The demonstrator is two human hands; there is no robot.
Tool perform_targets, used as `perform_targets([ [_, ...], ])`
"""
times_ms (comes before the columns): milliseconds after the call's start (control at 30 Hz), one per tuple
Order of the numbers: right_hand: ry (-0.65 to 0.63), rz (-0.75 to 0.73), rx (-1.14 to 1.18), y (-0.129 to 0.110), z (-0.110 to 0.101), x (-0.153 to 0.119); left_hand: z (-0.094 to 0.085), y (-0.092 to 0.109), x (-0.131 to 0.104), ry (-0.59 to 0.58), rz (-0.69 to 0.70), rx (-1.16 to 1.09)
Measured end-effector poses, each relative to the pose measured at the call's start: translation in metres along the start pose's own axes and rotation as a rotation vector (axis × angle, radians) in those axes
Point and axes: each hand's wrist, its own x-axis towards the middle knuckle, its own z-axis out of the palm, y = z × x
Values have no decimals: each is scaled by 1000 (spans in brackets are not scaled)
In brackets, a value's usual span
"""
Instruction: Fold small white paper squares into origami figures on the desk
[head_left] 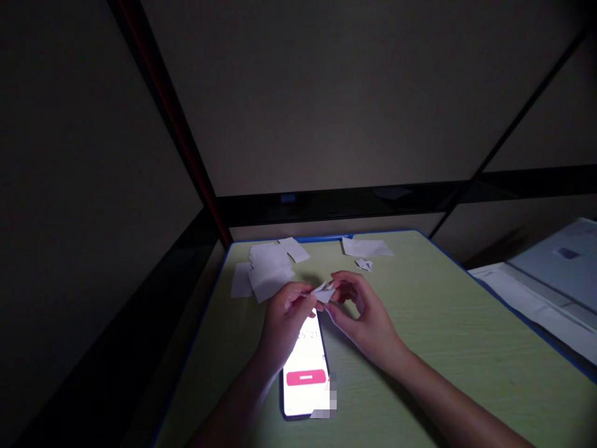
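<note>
A small folded piece of white paper [323, 294] is held up between my two hands, above the top end of a lit phone [305, 392]. My left hand [286, 317] pinches the paper's left side between thumb and fingers. From the other side, my right hand [361, 311] has its curved fingertips at the paper's right edge, thumb below and fingers above. The phone lies on the table with a bright white screen and a red button; my left hand covers part of its upper left.
Several loose white paper sheets [270, 270] overlap at the table's back left. Another sheet [368, 247] lies at the back right, with a small folded paper [364, 265] before it. The green table [443, 323] has a blue edge. White boxy items [555, 280] stand beyond its right side.
</note>
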Motion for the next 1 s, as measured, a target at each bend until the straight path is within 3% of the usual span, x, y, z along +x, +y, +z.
perform_targets([
  [267,-29,-183,-104,-12,-5,0,-2,-6,-2,-19,-30,-222],
  [433,-49,-313,-157,-13,-8,-4,-2,-4,-2,-37,-9,-153],
  [667,-40,-381,-232,-10,-10,-5,-4,2,-2,45,170,109],
  [767,-46,-366,-238,-11,-11,-4,-7,2,-7,98,284,203],
  [833,-31,-300,-208,-12,-10,-2,-8,0,-11,31,375,236],
  [900,-6,-209,-165,-13,-10,1,-9,-2,-12,-10,362,271],
  [1000,15,-103,-115,-12,-8,3,-9,-5,-11,48,303,389],
])
